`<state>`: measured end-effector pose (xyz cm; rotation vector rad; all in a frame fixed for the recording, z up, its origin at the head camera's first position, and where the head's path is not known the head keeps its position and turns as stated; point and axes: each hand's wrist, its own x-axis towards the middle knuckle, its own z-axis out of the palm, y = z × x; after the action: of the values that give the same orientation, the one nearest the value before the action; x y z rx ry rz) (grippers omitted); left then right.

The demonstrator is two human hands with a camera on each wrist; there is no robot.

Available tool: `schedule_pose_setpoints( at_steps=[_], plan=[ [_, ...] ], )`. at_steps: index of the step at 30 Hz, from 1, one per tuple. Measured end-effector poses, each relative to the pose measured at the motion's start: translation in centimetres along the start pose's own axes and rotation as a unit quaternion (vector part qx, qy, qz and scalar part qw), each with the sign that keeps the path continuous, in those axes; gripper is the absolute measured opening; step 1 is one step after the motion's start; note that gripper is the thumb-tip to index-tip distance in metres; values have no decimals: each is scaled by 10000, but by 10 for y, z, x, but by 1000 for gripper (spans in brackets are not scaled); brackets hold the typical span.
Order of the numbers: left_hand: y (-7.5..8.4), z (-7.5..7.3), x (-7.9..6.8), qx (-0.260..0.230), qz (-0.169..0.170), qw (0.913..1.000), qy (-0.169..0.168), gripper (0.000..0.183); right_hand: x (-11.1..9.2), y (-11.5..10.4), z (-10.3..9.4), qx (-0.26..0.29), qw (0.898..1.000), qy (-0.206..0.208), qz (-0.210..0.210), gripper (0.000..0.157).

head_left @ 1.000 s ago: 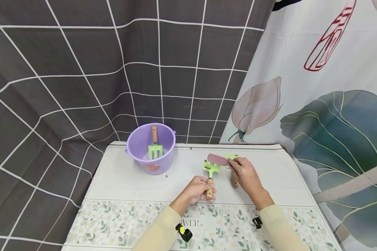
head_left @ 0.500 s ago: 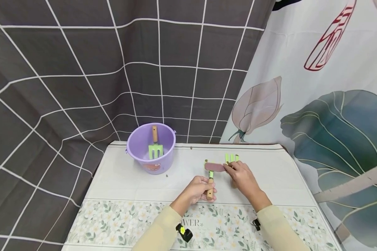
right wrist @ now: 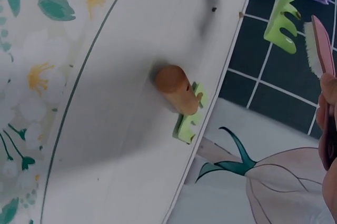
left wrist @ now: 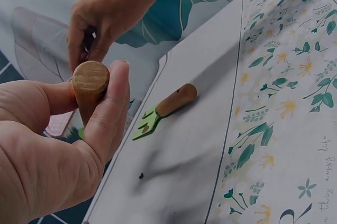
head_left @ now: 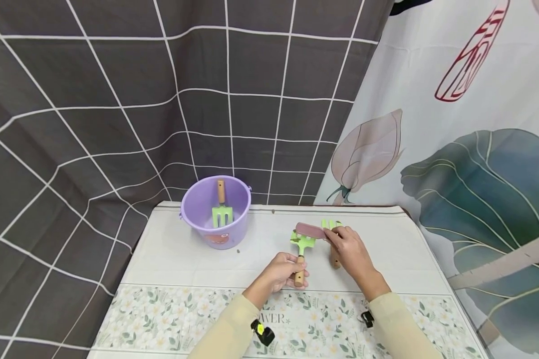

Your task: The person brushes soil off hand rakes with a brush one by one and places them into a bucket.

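Got green fork (head_left: pixel 302 243) gripped in my left hand (head_left: pixel 281 271), pink brush (head_left: pixel 311 231) pinched in right hand (head_left: pixel 351 252) near its tines. Second fork (right wrist: pixel 181 100) toward far edge of table (head_left: pixel 386 249).

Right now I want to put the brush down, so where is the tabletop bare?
The table looks bare between the right grip and the table's right edge, and left of the bucket. Crowded: where the brush, held fork and lying fork bunch together.
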<state>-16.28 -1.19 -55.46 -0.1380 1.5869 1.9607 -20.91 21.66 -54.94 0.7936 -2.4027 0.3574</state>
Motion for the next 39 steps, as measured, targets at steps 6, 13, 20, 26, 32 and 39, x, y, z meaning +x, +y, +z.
schedule_pose_setpoints(
  at_steps=[6,13,20,26,32,39],
  plan=[
    [-1,-1,0,44,14,10000,26,23,-3,-5,1,285,9994,-148,-92,29],
    [-1,1,-1,79,81,9999,-41,26,-5,-10,9,86,9982,-561,-185,27],
    [-1,0,-1,34,52,10000,-31,23,-2,-7,14,140,9996,-194,-115,26],
    [-3,0,-2,-58,10,10000,-40,22,4,-4,9,177,9996,-192,126,26],
    [-3,1,-2,-44,21,10000,-79,23,6,-5,2,218,9990,-161,357,28],
    [-5,-1,-2,-51,40,10000,-73,25,-5,-12,4,550,9984,-139,0,27]
  ],
)
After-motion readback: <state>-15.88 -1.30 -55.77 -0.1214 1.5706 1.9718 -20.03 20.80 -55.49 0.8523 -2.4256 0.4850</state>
